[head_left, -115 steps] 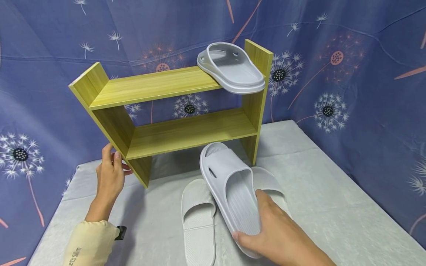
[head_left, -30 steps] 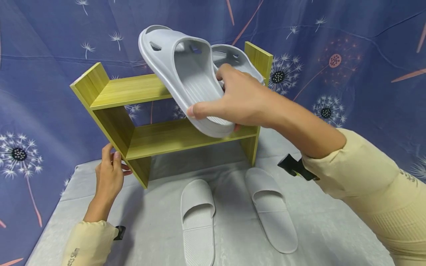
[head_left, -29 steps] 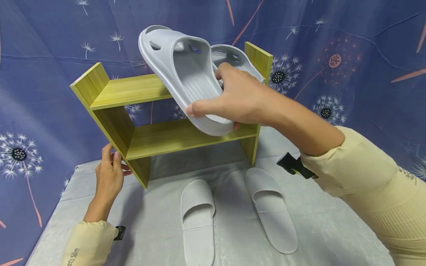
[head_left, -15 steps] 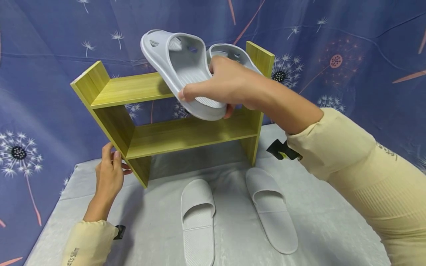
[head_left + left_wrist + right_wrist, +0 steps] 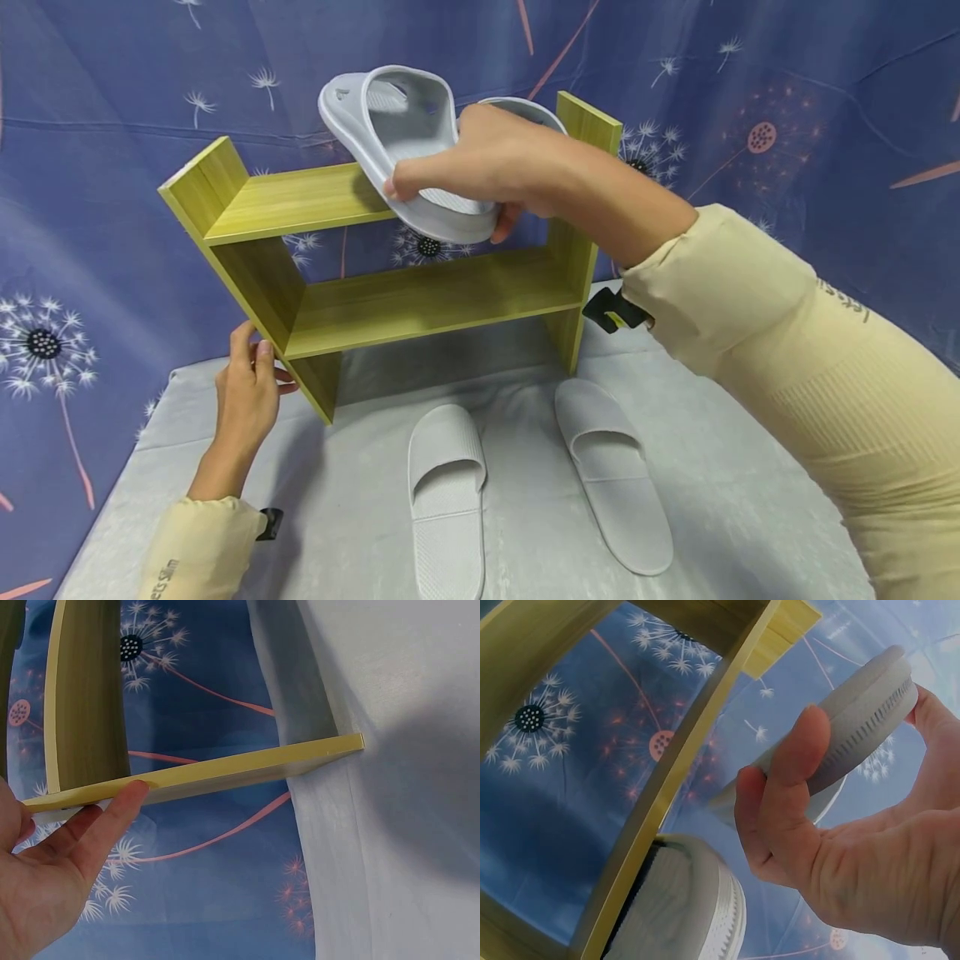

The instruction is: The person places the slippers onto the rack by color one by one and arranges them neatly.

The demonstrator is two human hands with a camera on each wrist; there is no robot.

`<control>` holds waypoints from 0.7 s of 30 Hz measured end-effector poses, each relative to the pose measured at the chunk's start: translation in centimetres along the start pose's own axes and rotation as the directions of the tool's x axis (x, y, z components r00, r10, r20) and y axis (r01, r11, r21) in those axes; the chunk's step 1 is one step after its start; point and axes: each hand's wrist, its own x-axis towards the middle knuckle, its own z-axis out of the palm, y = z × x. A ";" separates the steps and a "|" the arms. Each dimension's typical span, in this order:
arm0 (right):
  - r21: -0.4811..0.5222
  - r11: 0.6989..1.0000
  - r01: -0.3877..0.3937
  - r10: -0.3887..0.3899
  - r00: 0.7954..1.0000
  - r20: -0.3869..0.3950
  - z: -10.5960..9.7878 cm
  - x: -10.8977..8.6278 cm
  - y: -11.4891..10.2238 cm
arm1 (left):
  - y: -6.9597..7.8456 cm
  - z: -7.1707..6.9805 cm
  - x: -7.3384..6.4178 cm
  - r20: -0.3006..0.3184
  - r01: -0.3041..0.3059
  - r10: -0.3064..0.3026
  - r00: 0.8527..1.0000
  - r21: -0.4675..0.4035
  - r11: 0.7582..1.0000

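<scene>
In the head view my right hand (image 5: 487, 158) grips a light grey slipper (image 5: 360, 125) by its heel, thumb at one side and fingers under the sole. The slipper is over the top shelf of a yellow wooden shoe rack (image 5: 435, 304), toe pointing back and left. A matching slipper (image 5: 525, 108) stands at the shelf's right end, mostly hidden behind the hand; its heel (image 5: 682, 900) shows in the right wrist view. My left hand (image 5: 247, 396) rests its fingertips against the rack's left side panel; in the left wrist view one fingertip (image 5: 139, 791) touches the panel's edge.
Two paler grey slippers, one at left (image 5: 447, 500) and one at right (image 5: 618, 483), lie apart on the grey cloth (image 5: 360, 517) before the rack. A blue dandelion-print curtain (image 5: 75, 208) hangs behind and along the sides. The rack's upright ends rise above the top shelf.
The right hand has lifted the slipper from over the floor pair to the top shelf, then moved it farther back and levelled it somewhat. The left hand has stayed at the rack.
</scene>
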 end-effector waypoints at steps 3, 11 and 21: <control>-0.007 1.000 -0.011 0.011 1.000 0.006 0.1 0.4 -0.2 | 0.0 0.0 0.1 -0.004 0.002 -0.002 1.000 -0.006 1.000; -0.026 1.000 -0.003 0.004 1.000 0.012 0.3 0.7 -0.4 | 0.0 0.1 0.1 -0.004 -0.005 0.005 1.000 -0.006 1.000; -0.123 0.992 0.020 -0.019 1.000 0.008 1.3 1.8 -1.3 | -0.2 0.1 0.0 -0.003 -0.009 0.009 1.000 -0.013 1.000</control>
